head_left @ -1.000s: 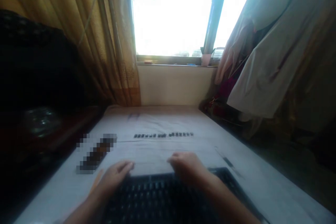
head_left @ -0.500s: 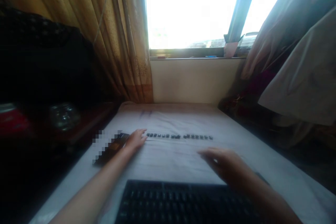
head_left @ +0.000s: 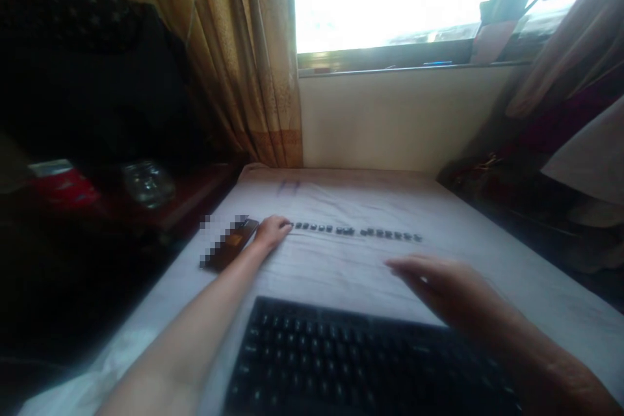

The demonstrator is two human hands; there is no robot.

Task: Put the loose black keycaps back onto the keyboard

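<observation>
On the white cloth [head_left: 487, 260] ahead of me, my left hand [head_left: 273, 232] is stretched well forward, its fingertips at the left end of a row of small dark caps [head_left: 355, 232]. The row's long axis runs left to right across the cloth, roughly in line with the far edge of the black keyboard [head_left: 341, 357], dipping slightly toward the right. Its left end meets my fingers and its right end points toward the curtained side of the room. The fingers are curled there, but I cannot tell whether they pinch a cap or only touch it. Just left of that hand lies a dark flat device [head_left: 229, 250], angled away to the upper right. My right hand [head_left: 439, 286] hovers flat with its fingers spread and nothing in it, between the keyboard and the row. A glass jar [head_left: 146, 182] sits on the dark shelf at left.
</observation>
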